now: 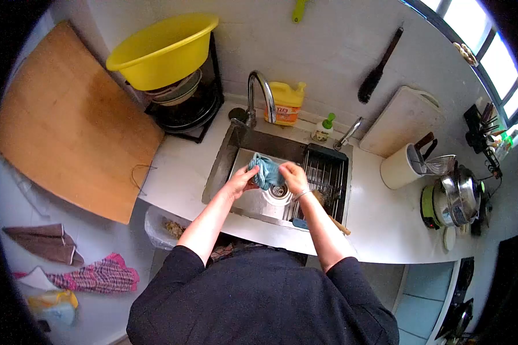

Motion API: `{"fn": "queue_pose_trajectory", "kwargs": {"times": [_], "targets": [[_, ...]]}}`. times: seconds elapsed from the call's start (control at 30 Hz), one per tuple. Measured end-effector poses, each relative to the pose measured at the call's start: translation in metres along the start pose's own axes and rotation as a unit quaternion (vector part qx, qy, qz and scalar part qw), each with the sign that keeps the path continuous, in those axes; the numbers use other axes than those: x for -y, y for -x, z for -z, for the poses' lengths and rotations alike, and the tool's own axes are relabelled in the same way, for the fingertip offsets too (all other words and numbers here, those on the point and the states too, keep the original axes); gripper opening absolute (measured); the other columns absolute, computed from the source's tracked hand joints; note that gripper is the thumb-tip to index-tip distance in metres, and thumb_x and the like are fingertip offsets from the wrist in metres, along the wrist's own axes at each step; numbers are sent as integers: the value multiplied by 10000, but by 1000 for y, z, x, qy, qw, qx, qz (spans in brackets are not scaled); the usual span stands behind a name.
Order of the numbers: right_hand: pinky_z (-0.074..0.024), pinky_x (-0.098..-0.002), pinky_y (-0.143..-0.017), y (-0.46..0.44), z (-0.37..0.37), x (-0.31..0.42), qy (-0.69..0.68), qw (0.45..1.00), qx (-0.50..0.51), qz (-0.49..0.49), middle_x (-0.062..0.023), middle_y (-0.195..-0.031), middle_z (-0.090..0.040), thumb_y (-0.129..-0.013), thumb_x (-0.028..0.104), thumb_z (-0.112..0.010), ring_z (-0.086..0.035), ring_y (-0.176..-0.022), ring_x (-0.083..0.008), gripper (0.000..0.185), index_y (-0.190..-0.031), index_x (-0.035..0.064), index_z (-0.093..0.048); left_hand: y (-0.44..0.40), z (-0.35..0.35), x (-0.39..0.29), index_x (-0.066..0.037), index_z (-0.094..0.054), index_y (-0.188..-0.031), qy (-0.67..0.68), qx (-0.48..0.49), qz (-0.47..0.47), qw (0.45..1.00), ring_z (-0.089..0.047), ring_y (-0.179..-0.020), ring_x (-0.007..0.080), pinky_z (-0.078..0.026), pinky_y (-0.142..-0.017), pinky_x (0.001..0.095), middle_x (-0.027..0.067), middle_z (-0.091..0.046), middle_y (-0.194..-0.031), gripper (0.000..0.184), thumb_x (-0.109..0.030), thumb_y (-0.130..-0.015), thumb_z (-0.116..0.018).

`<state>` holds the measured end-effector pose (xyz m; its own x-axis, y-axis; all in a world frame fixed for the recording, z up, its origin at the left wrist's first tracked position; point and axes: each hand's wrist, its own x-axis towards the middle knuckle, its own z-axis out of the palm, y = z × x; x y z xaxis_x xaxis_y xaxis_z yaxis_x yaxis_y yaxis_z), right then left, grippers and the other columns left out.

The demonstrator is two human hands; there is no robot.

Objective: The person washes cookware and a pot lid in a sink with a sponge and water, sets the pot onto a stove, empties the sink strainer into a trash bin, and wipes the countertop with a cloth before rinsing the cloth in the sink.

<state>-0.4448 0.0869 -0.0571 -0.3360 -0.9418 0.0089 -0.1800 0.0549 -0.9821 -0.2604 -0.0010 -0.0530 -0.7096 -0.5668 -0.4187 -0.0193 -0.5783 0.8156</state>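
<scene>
A bunched blue-green cloth [265,172] is held over the steel sink [244,201], between my two hands. My left hand [243,179] grips its left side, thumb on top. On the other side, my right hand [294,176] pinches the cloth's right edge with the fingers closed. Below the cloth the round drain [278,192] shows. The curved chrome faucet [261,86] rises behind the sink; I cannot make out any water running from it.
Right in the sink sits a black drying rack [327,167]. Behind stand a yellow detergent jug [285,103] and a green-topped pump bottle [323,129]. A yellow basin [164,52] tops a black stand at left, beside a large wooden board [75,126]. A white cutting board [400,122] leans right.
</scene>
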Motion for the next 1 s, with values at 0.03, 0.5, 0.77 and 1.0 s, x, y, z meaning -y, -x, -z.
{"fn": "queue_pose_trajectory", "kwargs": {"times": [0.03, 0.5, 0.77, 1.0], "targets": [[-391, -215, -619, 0, 8, 4, -32, 999, -23, 12, 36, -722, -524, -853, 175, -496, -467, -676, -72, 171, -816, 18, -553, 6, -2, -3, -112, -496, -1115, 1, -7, -4, 1000, -562, -809, 100, -474, -699, 266, -9, -578, -949, 422, -396, -812, -566], [-348, -201, -428, -26, 38, 96, 9, 991, 135, -7, 46, -620, -487, -789, 273, -596, -428, -506, -50, 201, -754, 89, -523, 9, -55, -35, -42, -513, -1125, -323, -8, -302, 897, -534, -946, 160, -436, -814, 285, 95, -558, -1072, 552, -230, -652, -724], [-340, -201, -396, -35, 39, 103, 60, 998, -10, 18, 17, -631, -509, -792, 199, -578, -453, -529, -64, 163, -889, 74, -538, 6, -3, -34, -96, -577, -1037, -492, -43, -217, 842, -593, -877, 240, -448, -755, 322, 139, -615, -939, 259, -100, -790, -503], [-457, -317, -603, -23, 18, 116, 335, 917, 207, -61, -115, -702, -613, -818, 435, -528, -554, -615, -185, 458, -871, -6, -637, 26, 12, -86, -146, -622, -931, -678, -243, -215, 659, -529, -905, 324, -450, -779, 399, 138, -530, -849, 205, -178, -749, -531]]}}
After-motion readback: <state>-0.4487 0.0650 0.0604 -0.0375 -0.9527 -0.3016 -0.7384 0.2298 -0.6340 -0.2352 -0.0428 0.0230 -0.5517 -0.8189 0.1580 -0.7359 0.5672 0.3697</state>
